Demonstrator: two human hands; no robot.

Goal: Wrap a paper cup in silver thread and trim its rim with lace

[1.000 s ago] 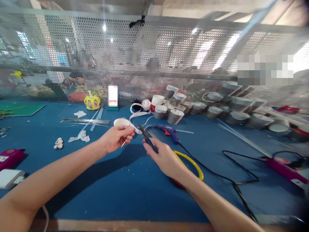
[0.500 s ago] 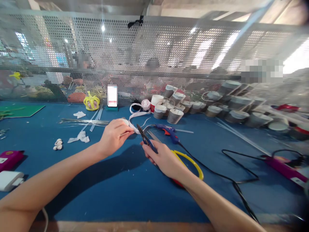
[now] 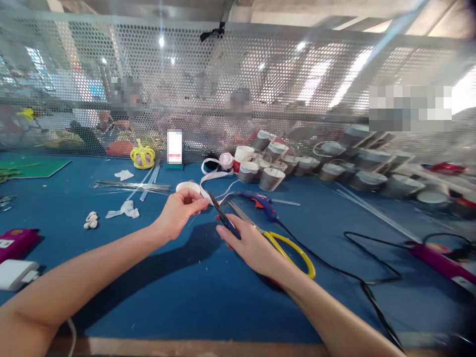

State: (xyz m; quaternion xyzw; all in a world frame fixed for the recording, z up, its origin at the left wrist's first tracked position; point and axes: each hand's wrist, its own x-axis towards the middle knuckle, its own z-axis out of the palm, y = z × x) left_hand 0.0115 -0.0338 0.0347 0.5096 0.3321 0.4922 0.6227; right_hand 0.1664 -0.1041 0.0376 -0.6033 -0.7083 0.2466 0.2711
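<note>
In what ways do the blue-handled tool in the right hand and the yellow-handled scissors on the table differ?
The blue-handled tool is held in the right hand, raised above the table; the yellow-handled scissors lie flat on the blue table, partly under that hand. The blue tool looks smaller and darker, while the yellow scissors show longer silver blades. Both point away from the person.

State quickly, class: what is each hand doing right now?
Left hand: closed, pinching the white ribbon end.
Right hand: closed around blue-handled scissors, blades at the ribbon.
</note>
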